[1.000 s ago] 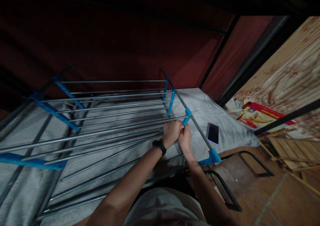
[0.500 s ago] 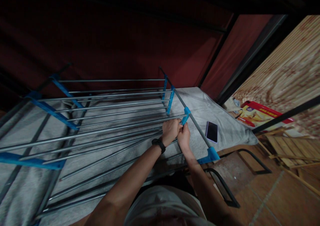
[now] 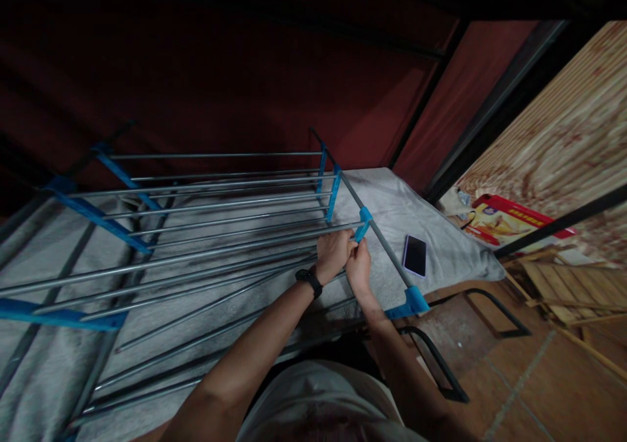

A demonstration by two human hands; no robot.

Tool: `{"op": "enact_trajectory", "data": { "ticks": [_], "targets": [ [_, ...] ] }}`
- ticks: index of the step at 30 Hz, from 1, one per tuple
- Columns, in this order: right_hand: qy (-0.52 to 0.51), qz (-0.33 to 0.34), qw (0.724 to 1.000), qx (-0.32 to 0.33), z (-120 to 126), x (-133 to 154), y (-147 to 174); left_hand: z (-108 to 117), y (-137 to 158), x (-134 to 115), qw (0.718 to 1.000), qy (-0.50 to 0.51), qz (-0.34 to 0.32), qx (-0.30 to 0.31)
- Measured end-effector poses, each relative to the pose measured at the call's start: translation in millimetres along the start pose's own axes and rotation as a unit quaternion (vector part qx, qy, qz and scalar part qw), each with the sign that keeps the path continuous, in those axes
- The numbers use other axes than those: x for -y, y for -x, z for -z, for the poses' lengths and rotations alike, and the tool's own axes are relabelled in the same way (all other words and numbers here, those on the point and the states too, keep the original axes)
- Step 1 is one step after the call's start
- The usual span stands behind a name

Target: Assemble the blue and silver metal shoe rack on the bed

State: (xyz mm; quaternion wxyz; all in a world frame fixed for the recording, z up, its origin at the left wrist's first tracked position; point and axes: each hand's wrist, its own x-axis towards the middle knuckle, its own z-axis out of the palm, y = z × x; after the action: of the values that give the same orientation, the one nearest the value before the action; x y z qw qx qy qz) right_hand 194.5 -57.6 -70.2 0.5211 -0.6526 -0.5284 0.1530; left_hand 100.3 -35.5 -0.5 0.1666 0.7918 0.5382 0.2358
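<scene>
A rack of grey metal tubes and blue plastic brackets lies on its side in front of me. My left hand, with a black watch at its wrist, is closed around the right end of a metal tube. That tube end meets a blue bracket, which sits on the rack's right upright. Pressed close beside it, my right hand pinches the bracket's lower end from the near side. My fingers hide the joint between tube and bracket. Lower down, another blue bracket projects from the same upright.
Grey cloth covers the surface under the rack. A phone lies on it to the right. Several loose-ended tubes slant across the near left. Beyond the cloth are a black-framed chair, a red and yellow box and wooden slats.
Both hands stay at the same bracket with almost the same grip. The whole view has shifted very slightly; the rack and phone lie as before.
</scene>
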Motion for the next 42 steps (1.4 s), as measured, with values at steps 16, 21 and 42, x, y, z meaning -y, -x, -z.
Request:
{"op": "enact_trajectory", "data": {
  "ticks": [16, 21, 42],
  "targets": [
    [0.028, -0.019, 0.999, -0.001, -2, 8, 8, 13, 2, -6, 0.999, -0.013, 0.0, 0.043],
    [0.015, -0.022, 1.0, 0.0, -1, 8, 9, 11, 2, -6, 0.999, -0.029, -0.012, 0.037],
    [0.023, -0.055, 0.998, 0.024, -1, -34, -5, 141, 303, 251, 0.694, 0.134, 0.427, -0.564]
  ]
}}
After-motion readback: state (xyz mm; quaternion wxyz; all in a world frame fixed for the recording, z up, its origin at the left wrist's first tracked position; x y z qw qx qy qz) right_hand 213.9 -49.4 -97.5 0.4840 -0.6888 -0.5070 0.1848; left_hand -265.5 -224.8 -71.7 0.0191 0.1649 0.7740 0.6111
